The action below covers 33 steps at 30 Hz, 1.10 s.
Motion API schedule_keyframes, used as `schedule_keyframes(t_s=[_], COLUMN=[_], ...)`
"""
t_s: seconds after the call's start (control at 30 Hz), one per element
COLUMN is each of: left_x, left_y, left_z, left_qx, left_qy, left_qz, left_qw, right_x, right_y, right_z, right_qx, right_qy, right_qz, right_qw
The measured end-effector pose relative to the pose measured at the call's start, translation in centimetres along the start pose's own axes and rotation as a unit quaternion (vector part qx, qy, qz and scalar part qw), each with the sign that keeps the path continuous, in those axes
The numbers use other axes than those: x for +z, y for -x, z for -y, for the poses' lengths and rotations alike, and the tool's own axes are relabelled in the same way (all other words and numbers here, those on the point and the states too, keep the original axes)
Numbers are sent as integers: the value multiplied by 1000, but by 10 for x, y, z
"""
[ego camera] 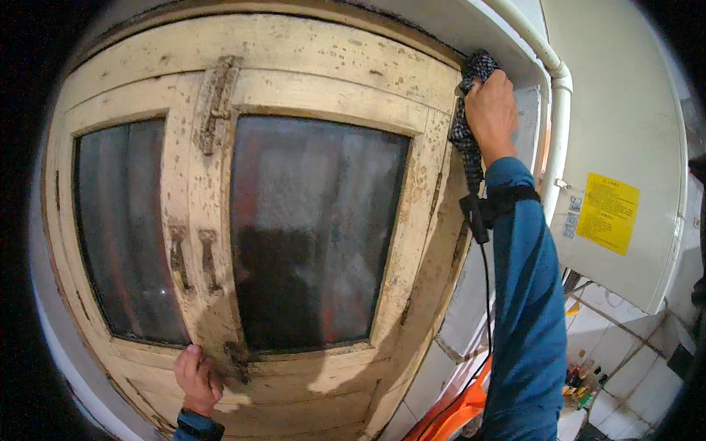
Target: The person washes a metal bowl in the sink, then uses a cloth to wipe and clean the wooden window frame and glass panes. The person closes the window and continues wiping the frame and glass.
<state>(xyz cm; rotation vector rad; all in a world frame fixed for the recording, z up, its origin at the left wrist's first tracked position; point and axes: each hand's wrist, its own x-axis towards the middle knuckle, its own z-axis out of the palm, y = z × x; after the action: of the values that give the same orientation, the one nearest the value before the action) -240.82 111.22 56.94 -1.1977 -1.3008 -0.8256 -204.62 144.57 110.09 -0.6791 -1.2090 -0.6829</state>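
My right hand (pixel 492 113) is raised to the upper right corner of a cream-painted wooden double door (pixel 331 60), gripping a dark checked cloth (pixel 468 129) against the frame. Part of the cloth bunches above my fingers and part hangs below them. On the right wrist is a black strap, beside a small black device (pixel 474 219) with a cable. My left hand (pixel 198 377) is low at the door, fingers curled near the bottom corner of the left glass pane (pixel 129 231); whether it holds anything cannot be told. Between the panes are two worn handles (pixel 208 262) and a rusty bolt (pixel 218 105).
A white pipe (pixel 560 121) runs down beside the door. Right of it hangs a pale metal cabinet (pixel 618 99) with a yellow label (pixel 608 214). Below are an orange object (pixel 460 410), several small bottles (pixel 584 386) and white wall tiles (pixel 620 358).
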Motion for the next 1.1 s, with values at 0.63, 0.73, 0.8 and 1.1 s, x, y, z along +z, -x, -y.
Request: schedule_keyframes(t_s=[0.63,0.73,0.8,1.1], left_x=[3,3,7,-19], left_y=[-8,-7,-5,-22], left_z=[-2,1,5,-30], left_qx=[6,14,37,-86], left_qy=[24,34,58,125], left_qz=[-25,-13,-26,56], left_qw=[999,999,997,987], right_x=[-160,-155,-139,-133], right_y=[534,534,515,517], right_z=[-44,-45,-44,47], right_qx=[261,176,194,146], right_qy=[-57,-112,-102,-204], right_qz=[336,257,229,189], right_qw=[903,944,948,949])
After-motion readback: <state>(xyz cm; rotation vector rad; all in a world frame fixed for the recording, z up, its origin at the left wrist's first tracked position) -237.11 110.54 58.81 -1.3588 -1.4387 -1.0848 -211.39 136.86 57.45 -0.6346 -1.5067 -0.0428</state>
